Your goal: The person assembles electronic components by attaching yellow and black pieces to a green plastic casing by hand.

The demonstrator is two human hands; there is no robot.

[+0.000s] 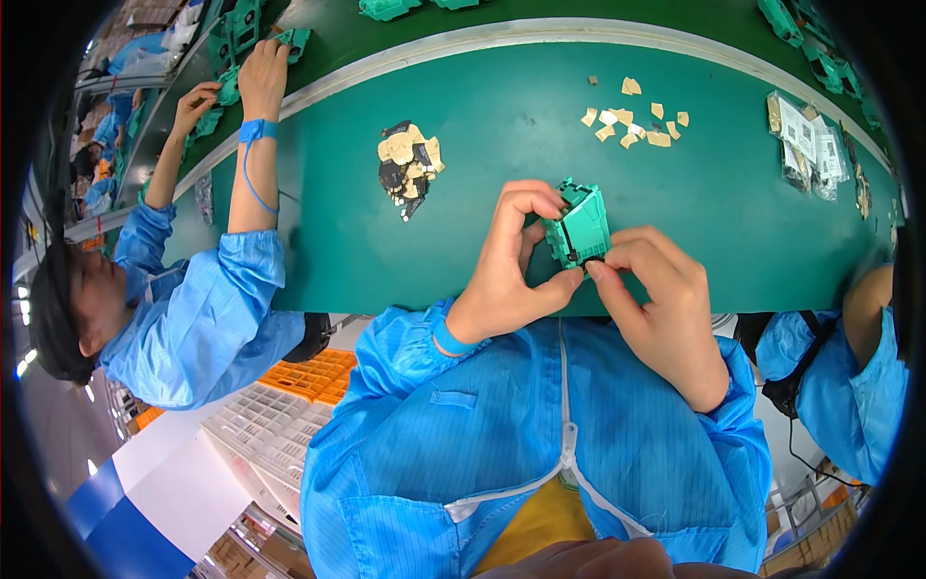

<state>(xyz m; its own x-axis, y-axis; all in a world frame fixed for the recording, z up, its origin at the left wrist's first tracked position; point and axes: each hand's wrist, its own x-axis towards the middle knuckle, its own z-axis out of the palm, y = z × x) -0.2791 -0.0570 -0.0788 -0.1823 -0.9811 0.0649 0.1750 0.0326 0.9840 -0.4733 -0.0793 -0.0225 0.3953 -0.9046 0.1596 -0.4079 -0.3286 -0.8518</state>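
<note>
Both hands' grip hides the green plastic part's (582, 229) lower edge.

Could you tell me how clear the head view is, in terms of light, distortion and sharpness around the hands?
Head view: even overhead light, faint shadows, no strong glare; fisheye bends the table edge into an arc and blackens the corners; the left hand, right hand and green plastic part are sharp, the rim softer.
</note>
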